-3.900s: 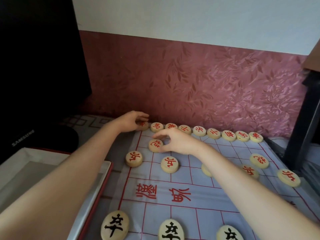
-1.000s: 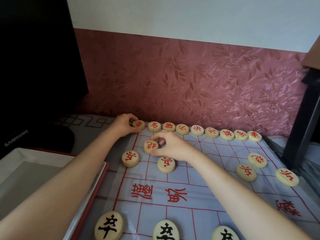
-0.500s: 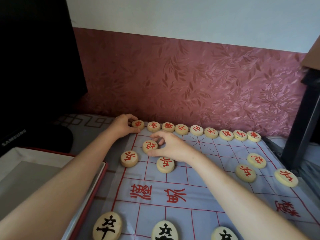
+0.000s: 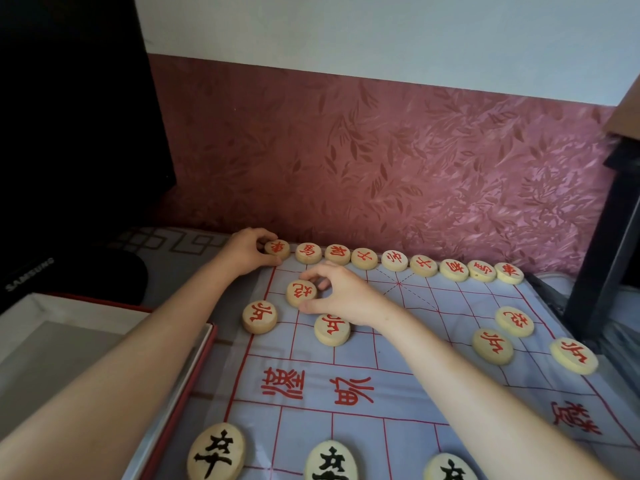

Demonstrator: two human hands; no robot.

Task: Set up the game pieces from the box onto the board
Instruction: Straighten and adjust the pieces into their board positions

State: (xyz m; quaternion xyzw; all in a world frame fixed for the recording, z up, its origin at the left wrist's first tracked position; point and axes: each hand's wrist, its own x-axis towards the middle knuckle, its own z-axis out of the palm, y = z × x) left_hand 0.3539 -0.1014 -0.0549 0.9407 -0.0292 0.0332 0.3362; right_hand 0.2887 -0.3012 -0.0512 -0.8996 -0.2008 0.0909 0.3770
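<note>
Pinching corner piece in left hand grip, right hand grip grasping second-row piece

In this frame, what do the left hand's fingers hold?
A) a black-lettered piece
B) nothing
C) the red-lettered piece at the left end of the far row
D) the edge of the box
C: the left hand grips the end piece of the far row, fingers curled round it, while the right hand pinches a second red piece nearer on the board.

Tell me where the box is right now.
In the head view the box lies at the lower left, beside the board's left edge and in front of the black screen.
</note>
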